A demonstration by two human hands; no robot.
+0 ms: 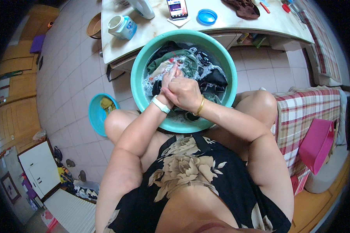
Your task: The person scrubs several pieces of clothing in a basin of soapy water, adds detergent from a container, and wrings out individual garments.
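Observation:
A large green plastic basin (136,80) holds soapy water and wet clothes. My left hand (169,83), with a white band on its wrist, and my right hand (186,92), with a gold bracelet, are pressed together over the basin. The right fingers are curled against the left palm; whether any fabric is between them is hidden. Just beyond my fingertips lie a cream and red cloth (159,70) and a green garment (175,54) with suds on them. Dark garments (214,78) lie in the water to the right.
Behind the basin, a marble-patterned table (154,27) bears an open white tub (123,27), a phone (177,8), a blue lid (207,16) and a brown cloth (245,8). A small blue basin (94,118) with a yellowish cloth stands left; a plaid-covered seat (306,102) is right.

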